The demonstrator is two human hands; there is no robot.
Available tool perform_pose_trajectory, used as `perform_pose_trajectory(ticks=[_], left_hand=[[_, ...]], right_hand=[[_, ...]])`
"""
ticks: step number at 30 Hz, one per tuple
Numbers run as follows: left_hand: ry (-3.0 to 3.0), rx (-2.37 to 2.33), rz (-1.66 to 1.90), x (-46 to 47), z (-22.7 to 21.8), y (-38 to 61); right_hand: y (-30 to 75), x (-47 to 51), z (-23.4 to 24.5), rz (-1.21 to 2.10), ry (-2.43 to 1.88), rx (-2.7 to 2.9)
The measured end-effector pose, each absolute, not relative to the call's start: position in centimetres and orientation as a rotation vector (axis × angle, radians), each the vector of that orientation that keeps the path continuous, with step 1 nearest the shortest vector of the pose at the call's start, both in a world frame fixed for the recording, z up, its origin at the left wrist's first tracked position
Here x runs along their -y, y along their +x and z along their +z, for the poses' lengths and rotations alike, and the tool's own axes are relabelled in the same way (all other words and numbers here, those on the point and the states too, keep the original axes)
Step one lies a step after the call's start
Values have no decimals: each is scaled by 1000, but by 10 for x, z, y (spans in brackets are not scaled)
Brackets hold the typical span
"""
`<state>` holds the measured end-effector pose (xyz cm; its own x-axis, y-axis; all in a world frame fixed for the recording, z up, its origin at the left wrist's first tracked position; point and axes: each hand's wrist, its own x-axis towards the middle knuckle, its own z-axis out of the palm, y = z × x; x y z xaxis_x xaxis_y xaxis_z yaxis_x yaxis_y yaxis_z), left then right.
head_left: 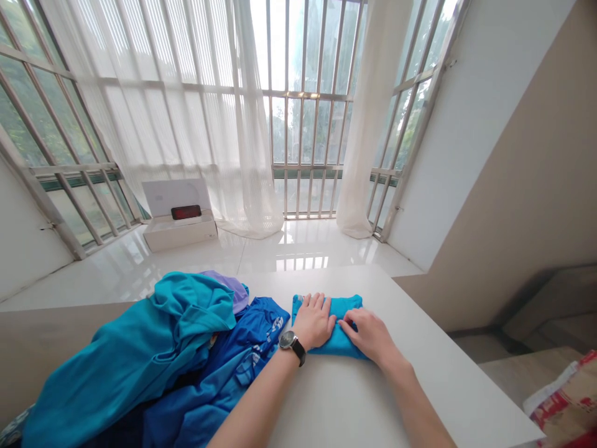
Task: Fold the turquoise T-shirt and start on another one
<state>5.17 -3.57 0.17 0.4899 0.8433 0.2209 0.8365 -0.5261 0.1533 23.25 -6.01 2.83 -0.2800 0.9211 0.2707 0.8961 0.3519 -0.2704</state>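
Resting left hand, slightly spread, on folded turquoise garment atop white desk; touching it with curled right hand, cannot tell if pinching. Just beside, to left: clothes pile.

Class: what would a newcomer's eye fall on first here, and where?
A bright barred window dominates the top, partly veiled by white curtains. At lower left, teal and blue clothes lie heaped on the white table; right of them, the left hand and right hand touch a folded turquoise cloth.
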Motion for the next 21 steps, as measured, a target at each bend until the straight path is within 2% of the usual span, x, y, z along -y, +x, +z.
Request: perform_pose_trajectory(ticks=[3, 6, 12, 21], left_hand=[[2716, -1507, 394, 39, 4, 50], [2749, -1492, 376, 40, 8, 51], [2701, -1520, 382, 39, 9, 46], [2472, -1777, 444, 47, -6, 32]], right_hand=[[220, 55, 28, -93, -1528, 2196], [206, 48, 23, -78, -1502, 2234], [202, 43, 7, 127, -2004, 2245], [199, 46, 3, 155, -2268, 2064]])
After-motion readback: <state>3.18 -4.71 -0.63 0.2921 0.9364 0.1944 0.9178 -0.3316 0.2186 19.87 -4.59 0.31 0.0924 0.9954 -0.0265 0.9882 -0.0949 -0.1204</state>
